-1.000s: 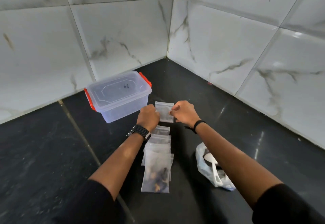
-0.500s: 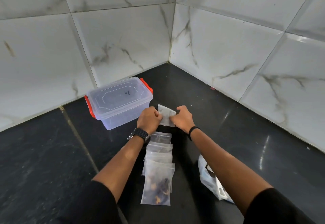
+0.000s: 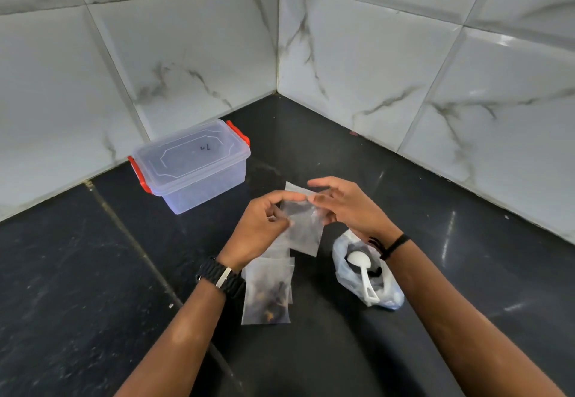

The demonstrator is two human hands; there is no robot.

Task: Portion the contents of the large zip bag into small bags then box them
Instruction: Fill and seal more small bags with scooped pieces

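A small clear zip bag [image 3: 303,228] hangs above the dark counter, held at its top edge by both hands. My left hand [image 3: 261,228] pinches the left side of the top. My right hand [image 3: 345,206] pinches the right side, with the other fingers spread. Below them lies a stack of small bags [image 3: 267,294]; the front one holds dark pieces. The large zip bag [image 3: 357,272] lies crumpled to the right, with a white scoop [image 3: 364,272] resting in it. A clear box with red latches [image 3: 189,166] stands lidded at the back left.
White marble-tiled walls [image 3: 373,63] meet in a corner behind the box. The black counter [image 3: 77,272] stretches left and right of the bags, with a grout seam running diagonally on the left.
The small bag has been lifted off the counter and drawn nearer, now held upright. Both hands have come back from beside the box, and the right hand's fingers have spread.
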